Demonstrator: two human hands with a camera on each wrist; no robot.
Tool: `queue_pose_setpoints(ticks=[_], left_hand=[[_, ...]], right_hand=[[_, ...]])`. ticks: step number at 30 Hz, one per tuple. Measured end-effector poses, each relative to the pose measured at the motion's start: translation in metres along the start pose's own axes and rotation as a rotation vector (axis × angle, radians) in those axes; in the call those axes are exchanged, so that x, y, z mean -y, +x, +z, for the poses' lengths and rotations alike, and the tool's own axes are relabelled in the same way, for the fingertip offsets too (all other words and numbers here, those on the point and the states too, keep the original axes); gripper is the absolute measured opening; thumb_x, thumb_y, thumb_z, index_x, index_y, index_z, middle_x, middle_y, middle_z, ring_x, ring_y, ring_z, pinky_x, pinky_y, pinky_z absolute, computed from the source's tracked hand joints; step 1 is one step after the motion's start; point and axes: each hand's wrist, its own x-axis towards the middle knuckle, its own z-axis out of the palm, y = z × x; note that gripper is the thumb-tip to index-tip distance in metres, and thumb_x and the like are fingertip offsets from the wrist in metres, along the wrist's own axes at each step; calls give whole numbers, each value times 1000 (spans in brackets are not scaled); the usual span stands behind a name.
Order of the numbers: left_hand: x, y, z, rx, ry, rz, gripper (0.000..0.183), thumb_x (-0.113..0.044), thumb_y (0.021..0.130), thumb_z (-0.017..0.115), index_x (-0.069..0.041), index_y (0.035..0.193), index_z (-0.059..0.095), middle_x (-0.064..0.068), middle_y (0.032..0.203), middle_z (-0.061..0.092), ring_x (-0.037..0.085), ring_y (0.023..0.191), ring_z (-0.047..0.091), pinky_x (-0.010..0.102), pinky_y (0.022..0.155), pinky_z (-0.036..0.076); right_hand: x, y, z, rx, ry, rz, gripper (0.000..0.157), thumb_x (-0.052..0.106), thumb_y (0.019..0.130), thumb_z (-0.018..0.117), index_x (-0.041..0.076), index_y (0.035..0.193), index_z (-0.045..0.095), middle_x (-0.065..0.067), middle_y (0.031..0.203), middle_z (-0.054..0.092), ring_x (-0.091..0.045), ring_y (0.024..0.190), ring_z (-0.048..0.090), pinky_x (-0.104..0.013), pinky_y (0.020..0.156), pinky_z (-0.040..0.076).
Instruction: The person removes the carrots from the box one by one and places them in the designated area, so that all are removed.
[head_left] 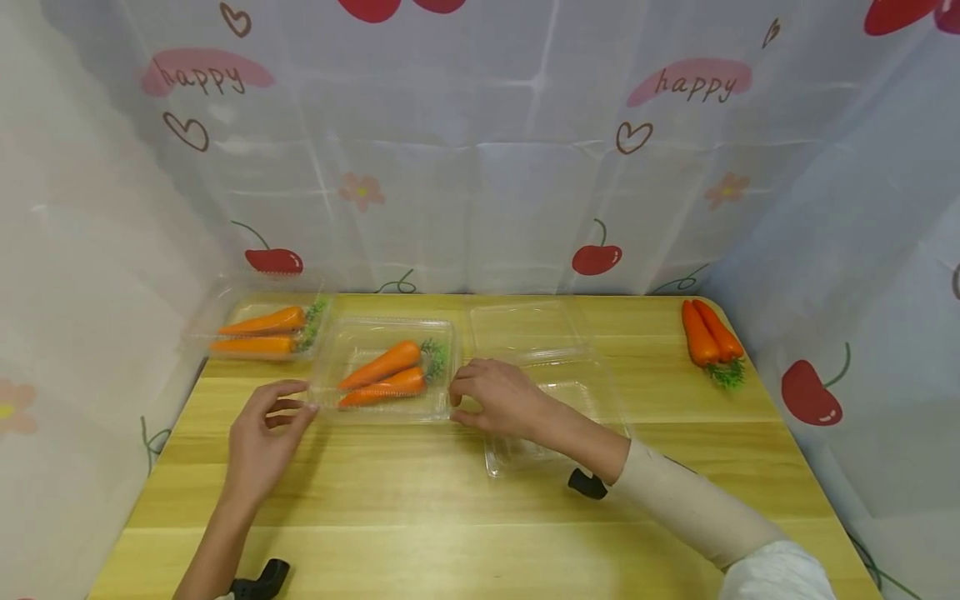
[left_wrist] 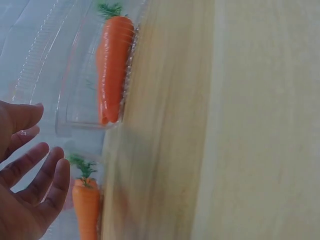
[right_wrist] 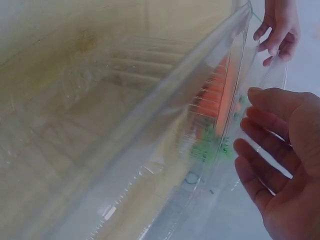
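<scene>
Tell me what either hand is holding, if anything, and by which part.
Nothing appears held: the left hand and right hand flank the middle clear box, gripping no part.

I see the worktop point(head_left: 420, 508) in yellow wood grain, banded with paler and darker streaks. The middle carrots point(head_left: 386, 364) look bright orange, with green tops point(head_left: 435, 358); I read the far left carrots point(head_left: 266, 322) as a lighter, yellowish orange and the far right carrots point(head_left: 699, 337) as a deeper red-orange. The middle box point(head_left: 390, 416) is clear and colourless, like the right box point(head_left: 517, 454). My view of the whitish curtain point(head_left: 465, 117) shows red cherries on green stems, brown heart outlines, yellow-centred peach flowers and pink patches lettered in brown. The right sleeve point(head_left: 690, 496) is beige.
</scene>
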Motion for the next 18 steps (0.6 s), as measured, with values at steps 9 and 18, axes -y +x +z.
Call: queue_pose_setpoints(ticks=[9, 18], left_hand=[[-9, 16, -18, 7, -40, 124, 28, -8, 98, 79, -12, 126, 76, 6, 142, 67, 0, 111, 66, 2, 88, 52], [-22, 35, -23, -31, -39, 142, 23, -13, 101, 77, -14, 124, 76, -19, 128, 72, -8, 111, 67, 4, 92, 51]], right_hand=[[0, 0, -8, -176, 2, -141, 6, 21, 98, 79, 27, 96, 78, 14, 98, 78, -7, 88, 72, -29, 81, 60], [-7, 3, -22, -331, 210, -174, 6, 16, 100, 77, 18, 104, 72, 6, 103, 74, -12, 101, 72, -28, 90, 62]])
